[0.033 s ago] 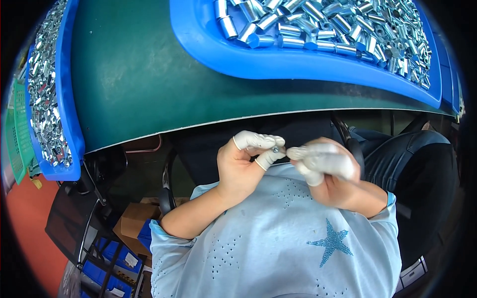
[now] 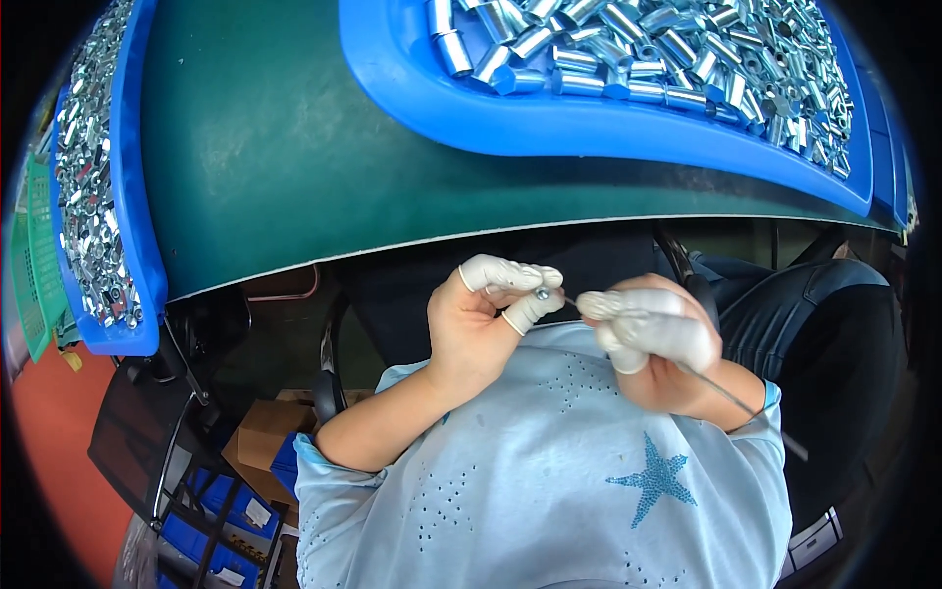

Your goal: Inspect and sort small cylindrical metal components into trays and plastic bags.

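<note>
White finger cots cover several fingertips of both my hands. My left hand [image 2: 491,319] pinches a small shiny round metal part [image 2: 542,294] between thumb and fingers, in front of my chest. Just to its right, my right hand [image 2: 653,339] is closed round a thin metal rod [image 2: 731,398]. One end of the rod shows between the two hands, close to the metal part; the other end sticks out past my right wrist toward the lower right. My fingers hide the middle of the rod. Whether the rod touches the part I cannot tell.
Beyond my hands is a green tabletop [image 2: 265,177]. On it stands a large blue bin [image 2: 549,137] of shiny metal sleeves. Another blue bin [image 2: 137,236] at the left holds small metal pieces. A mesh chair [image 2: 137,442] and a cardboard box [image 2: 263,432] are at the lower left.
My right hand has shifted slightly right, away from the left hand. The rod, blurred before, now shows on both sides of the hand. My left hand has hardly moved.
</note>
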`<action>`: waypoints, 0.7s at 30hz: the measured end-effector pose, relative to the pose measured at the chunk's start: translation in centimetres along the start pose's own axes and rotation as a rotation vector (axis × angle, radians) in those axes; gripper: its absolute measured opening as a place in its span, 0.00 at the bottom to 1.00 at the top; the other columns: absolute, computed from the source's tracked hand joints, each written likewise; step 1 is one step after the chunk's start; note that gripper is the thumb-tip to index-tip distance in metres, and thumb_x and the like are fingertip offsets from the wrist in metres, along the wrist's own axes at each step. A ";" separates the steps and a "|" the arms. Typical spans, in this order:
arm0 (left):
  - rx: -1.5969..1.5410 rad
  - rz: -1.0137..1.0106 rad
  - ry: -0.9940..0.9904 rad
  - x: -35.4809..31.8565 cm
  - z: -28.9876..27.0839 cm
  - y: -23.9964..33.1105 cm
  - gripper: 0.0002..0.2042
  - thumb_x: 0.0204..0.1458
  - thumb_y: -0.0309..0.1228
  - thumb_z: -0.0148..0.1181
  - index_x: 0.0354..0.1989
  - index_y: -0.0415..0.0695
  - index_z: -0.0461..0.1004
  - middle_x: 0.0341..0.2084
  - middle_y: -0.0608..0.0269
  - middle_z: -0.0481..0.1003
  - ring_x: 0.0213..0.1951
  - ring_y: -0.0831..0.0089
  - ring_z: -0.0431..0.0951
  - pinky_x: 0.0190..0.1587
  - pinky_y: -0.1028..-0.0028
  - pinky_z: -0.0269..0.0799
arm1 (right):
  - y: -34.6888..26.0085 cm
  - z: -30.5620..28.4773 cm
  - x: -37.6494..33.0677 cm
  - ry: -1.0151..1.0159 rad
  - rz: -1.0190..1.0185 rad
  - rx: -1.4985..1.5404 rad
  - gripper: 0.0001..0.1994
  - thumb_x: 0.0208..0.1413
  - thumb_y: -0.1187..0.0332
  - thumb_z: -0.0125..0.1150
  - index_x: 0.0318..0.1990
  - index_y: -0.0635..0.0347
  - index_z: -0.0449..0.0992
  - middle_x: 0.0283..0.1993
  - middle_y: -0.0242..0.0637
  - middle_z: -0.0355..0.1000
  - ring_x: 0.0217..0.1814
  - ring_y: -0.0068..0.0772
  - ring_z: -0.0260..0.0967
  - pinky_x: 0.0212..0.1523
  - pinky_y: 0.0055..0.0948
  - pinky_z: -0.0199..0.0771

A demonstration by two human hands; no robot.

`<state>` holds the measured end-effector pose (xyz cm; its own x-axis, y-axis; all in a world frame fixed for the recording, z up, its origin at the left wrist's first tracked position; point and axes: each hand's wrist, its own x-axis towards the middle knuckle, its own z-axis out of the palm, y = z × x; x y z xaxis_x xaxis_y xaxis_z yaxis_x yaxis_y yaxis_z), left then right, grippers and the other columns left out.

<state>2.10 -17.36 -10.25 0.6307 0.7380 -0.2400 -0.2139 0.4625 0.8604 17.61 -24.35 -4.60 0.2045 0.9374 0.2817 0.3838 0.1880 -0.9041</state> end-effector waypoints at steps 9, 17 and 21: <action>-0.125 -0.056 -0.021 -0.3 0.0 0.5 0.14 0.43 0.10 0.58 0.35 0.40 0.67 0.34 0.54 0.75 0.39 0.67 0.77 0.42 0.67 0.76 | -0.2 -0.6 0.0 0.014 -0.050 0.046 0.12 0.41 0.80 0.67 0.32 0.65 0.69 0.35 0.49 0.73 0.30 0.38 0.73 0.29 0.26 0.75; -0.178 -0.097 -0.009 -0.3 0.0 0.5 0.11 0.44 0.11 0.58 0.34 0.38 0.68 0.35 0.54 0.75 0.41 0.69 0.76 0.44 0.71 0.75 | -0.4 -0.7 0.5 0.008 -0.020 0.072 0.12 0.41 0.80 0.66 0.34 0.65 0.71 0.33 0.46 0.74 0.29 0.35 0.73 0.28 0.26 0.74; -0.118 -0.060 0.021 -0.3 -0.3 0.4 0.14 0.42 0.10 0.58 0.34 0.40 0.68 0.33 0.56 0.75 0.41 0.68 0.76 0.43 0.67 0.76 | -1.5 -2.8 1.4 -0.220 -0.052 -0.067 0.14 0.39 0.77 0.66 0.37 0.65 0.73 0.32 0.44 0.74 0.28 0.34 0.72 0.27 0.27 0.74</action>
<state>1.64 -17.24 -10.02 0.6294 0.7167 -0.3002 -0.2629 0.5600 0.7857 19.82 -24.10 -1.97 -0.0153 0.9698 0.2434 0.4494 0.2242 -0.8647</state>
